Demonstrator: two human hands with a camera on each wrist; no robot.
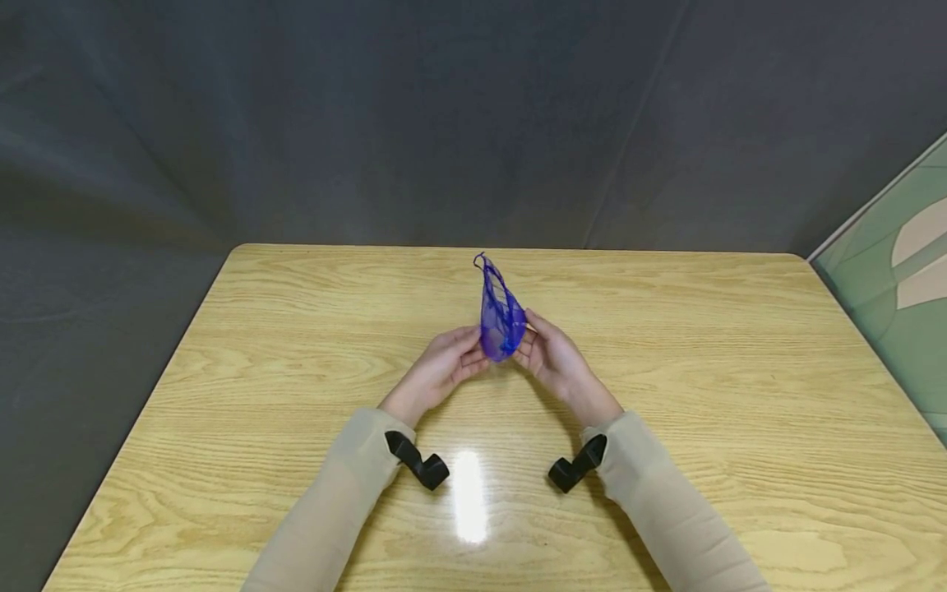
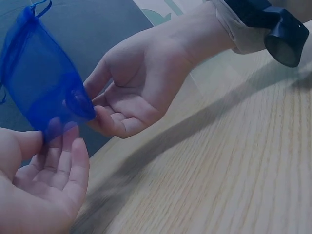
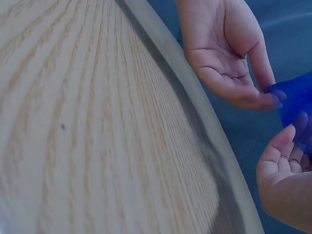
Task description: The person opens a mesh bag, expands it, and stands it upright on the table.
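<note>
A small sheer blue drawstring pouch (image 1: 500,316) stands upright above the middle of the wooden table (image 1: 281,345), its drawstring end pointing up. My left hand (image 1: 468,355) pinches its lower left corner and my right hand (image 1: 527,345) pinches its lower right corner, palms facing each other. In the left wrist view the pouch (image 2: 39,83) hangs between my left hand's fingers (image 2: 63,161) and my right hand (image 2: 105,117). The right wrist view shows only a corner of the pouch (image 3: 295,105), between my left hand (image 3: 265,95) and my right hand (image 3: 292,141).
Black wrist-camera mounts (image 1: 418,462) (image 1: 577,464) sit on both beige sleeves. A grey backdrop (image 1: 370,123) surrounds the table, whose far edge lies just behind the pouch. A green patterned surface (image 1: 903,279) shows at the right.
</note>
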